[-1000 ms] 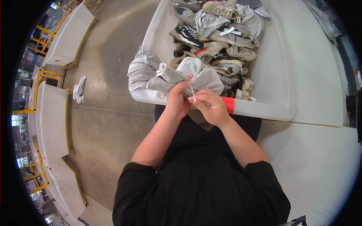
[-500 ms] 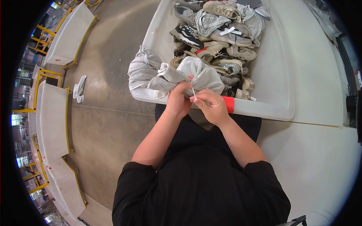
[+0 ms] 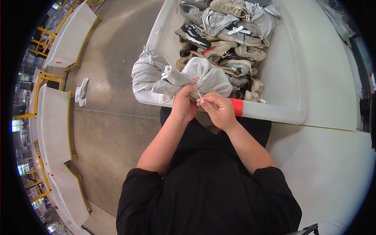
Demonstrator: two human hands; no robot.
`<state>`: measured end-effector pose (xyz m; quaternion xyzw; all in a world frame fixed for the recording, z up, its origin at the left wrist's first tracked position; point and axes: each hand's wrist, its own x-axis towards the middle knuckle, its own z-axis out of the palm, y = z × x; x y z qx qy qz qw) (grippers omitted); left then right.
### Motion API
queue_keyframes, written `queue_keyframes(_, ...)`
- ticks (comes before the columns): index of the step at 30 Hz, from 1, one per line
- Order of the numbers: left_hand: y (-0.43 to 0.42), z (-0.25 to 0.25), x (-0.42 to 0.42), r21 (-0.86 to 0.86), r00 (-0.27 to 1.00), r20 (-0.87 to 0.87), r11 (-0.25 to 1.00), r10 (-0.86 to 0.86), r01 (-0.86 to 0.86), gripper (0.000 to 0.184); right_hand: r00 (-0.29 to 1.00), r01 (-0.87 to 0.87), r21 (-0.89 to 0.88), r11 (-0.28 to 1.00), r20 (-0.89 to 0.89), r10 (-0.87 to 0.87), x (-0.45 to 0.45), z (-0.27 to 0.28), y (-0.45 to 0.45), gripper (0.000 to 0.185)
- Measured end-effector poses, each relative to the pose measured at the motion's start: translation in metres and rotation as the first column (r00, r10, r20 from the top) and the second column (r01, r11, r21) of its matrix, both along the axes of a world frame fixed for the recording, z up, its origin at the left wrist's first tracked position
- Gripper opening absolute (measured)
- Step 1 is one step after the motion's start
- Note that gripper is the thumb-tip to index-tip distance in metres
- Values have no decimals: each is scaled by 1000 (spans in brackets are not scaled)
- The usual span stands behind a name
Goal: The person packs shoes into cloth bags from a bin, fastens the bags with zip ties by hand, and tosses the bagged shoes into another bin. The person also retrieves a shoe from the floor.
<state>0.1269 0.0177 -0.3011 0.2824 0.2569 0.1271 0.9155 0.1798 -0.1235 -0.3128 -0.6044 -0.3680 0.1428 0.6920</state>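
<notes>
While a white bin (image 3: 282,113) of shoes (image 3: 195,36) spans the upper center, a grey cloth bundle (image 3: 207,73) lies along its lower rim, likely soft and pliant, best gripped at the gathered neck. The left hand (image 3: 185,101) clasps the cloth there; the right hand (image 3: 220,109) pinches a white cord (image 3: 199,94), probably light.

Gripping grey cloth (image 3: 207,76) in the left hand (image 3: 184,102), pinching white string (image 3: 199,94) in the right hand (image 3: 220,112), at the edge of a tub (image 3: 274,115) of shoes (image 3: 224,48).

a white tub (image 3: 284,74) holds piled shoes (image 3: 194,37), grey cloth (image 3: 148,72) over one corner.
</notes>
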Motion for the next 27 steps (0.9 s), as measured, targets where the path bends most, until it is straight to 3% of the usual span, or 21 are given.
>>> queue_keyframes(11,-4,-1,1,-43,999,2,998,37,-37,35,1000,7,6,1000,4,-7,0,-1,2,10)
queue_keyframes(16,-2,0,0,-90,1000,11,996,19,-18,36,996,2,-22,1000,-89,-4,-3,-4,1,11)
queue_keyframes(23,-8,-1,3,55,1000,3,998,29,-29,40,998,21,-23,1000,-65,-23,-3,-2,2,13)
queue_keyframes(27,-7,4,4,30,1000,6,1000,7,-7,44,998,-7,-12,1000,-67,6,-3,-8,1,13)
